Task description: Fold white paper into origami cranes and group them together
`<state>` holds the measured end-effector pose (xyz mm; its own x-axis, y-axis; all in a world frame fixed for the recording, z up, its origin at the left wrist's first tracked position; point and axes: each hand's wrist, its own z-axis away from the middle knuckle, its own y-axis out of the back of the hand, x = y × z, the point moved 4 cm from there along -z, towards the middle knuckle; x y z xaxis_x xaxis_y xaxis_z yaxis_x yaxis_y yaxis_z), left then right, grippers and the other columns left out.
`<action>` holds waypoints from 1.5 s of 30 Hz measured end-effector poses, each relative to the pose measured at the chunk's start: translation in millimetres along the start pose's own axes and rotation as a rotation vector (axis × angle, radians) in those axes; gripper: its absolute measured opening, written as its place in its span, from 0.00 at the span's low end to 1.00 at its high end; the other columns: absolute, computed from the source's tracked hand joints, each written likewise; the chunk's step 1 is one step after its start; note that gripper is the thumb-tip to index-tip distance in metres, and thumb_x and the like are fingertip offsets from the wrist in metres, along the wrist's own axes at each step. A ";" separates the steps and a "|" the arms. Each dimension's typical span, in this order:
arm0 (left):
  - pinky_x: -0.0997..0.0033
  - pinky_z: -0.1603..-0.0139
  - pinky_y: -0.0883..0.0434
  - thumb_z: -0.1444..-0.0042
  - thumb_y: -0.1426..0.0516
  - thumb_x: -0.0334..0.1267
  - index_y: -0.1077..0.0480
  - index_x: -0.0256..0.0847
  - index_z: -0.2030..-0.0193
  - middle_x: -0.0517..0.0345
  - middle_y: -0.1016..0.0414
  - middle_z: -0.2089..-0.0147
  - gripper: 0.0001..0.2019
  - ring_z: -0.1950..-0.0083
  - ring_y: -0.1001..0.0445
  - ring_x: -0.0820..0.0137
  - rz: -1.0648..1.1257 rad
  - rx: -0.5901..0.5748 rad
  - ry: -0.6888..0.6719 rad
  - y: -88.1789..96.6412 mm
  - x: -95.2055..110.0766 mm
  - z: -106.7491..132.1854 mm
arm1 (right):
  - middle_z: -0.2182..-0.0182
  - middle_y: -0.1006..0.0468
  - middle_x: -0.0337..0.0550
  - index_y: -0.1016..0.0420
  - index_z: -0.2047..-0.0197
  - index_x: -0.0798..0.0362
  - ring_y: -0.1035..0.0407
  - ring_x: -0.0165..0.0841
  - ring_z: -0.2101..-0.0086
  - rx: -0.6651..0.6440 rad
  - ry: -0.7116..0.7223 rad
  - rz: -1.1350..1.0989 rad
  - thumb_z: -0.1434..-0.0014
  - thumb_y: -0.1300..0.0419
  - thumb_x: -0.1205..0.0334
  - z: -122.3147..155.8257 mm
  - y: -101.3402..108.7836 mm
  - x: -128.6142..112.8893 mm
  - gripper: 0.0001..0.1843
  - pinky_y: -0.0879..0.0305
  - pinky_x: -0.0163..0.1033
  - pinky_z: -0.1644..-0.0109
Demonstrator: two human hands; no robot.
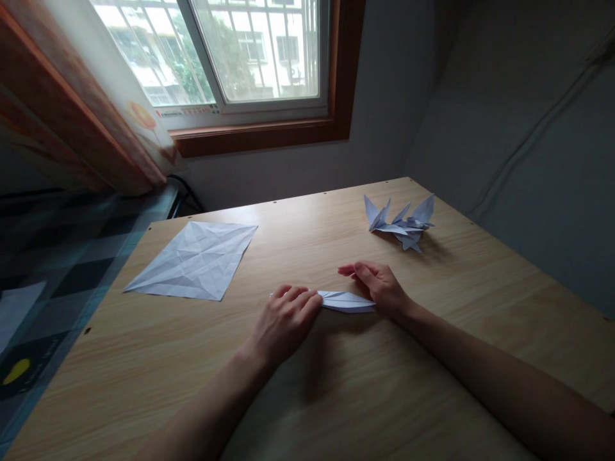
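Observation:
A narrow, pointed piece of folded white paper (pixel 348 301) lies on the wooden table in front of me. My left hand (pixel 292 317) is closed over its left part, and the fingers hide that end. At the paper's right tip is my right hand (pixel 380 286), its fingers stretched loosely to the left above the paper with the thumb close to them. Nothing shows in the right hand's fingers. Whether the side of this hand touches the tip, I cannot tell.
A flat, creased white paper sheet (pixel 195 261) lies at the table's left. Several folded paper cranes (pixel 402 223) sit clustered at the back right. The wooden table (pixel 384 397) meets a bed-like surface with checked cloth (pixel 72 246) on the left. Beyond are a curtain and a window.

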<state>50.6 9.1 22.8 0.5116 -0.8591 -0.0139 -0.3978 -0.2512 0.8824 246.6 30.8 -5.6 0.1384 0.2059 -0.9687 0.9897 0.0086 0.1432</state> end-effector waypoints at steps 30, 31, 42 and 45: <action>0.63 0.63 0.26 0.47 0.36 0.43 0.26 0.35 0.64 0.52 0.20 0.69 0.12 0.67 0.22 0.63 1.636 0.236 0.836 -27.8 -4.7 -0.2 | 0.85 0.31 0.34 0.30 0.76 0.55 0.37 0.26 0.84 -0.160 -0.123 -0.238 0.44 0.36 0.49 17.4 -40.0 -11.0 0.18 0.41 0.30 0.82; 0.65 0.64 0.27 0.48 0.36 0.43 0.26 0.35 0.65 0.53 0.21 0.69 0.12 0.67 0.22 0.64 1.588 0.244 0.858 -30.4 -8.3 1.7 | 0.85 0.32 0.34 0.30 0.76 0.55 0.37 0.25 0.84 -0.205 -0.148 -0.228 0.44 0.36 0.49 17.3 -41.2 -10.8 0.19 0.43 0.30 0.83; 0.72 0.69 0.30 0.54 0.33 0.47 0.27 0.36 0.72 0.56 0.23 0.72 0.16 0.72 0.27 0.70 1.418 0.322 0.961 -39.2 -25.3 10.2 | 0.81 0.27 0.34 0.25 0.64 0.57 0.34 0.26 0.83 -0.228 -0.210 -0.343 0.53 0.28 0.52 13.4 -45.6 -3.3 0.19 0.36 0.30 0.81; 0.72 0.69 0.31 0.54 0.33 0.45 0.28 0.35 0.70 0.54 0.22 0.71 0.15 0.71 0.26 0.70 1.418 0.302 0.948 -37.3 -23.7 8.7 | 0.82 0.27 0.33 0.26 0.60 0.57 0.34 0.26 0.84 -0.189 -0.206 -0.390 0.54 0.28 0.54 13.0 -45.1 -3.5 0.22 0.36 0.30 0.81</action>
<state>46.7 35.0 -13.8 -0.1447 0.0439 0.9885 -0.9580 0.2438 -0.1511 202.0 16.9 -11.3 -0.2183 -0.0458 -0.9748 0.9477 0.2284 -0.2229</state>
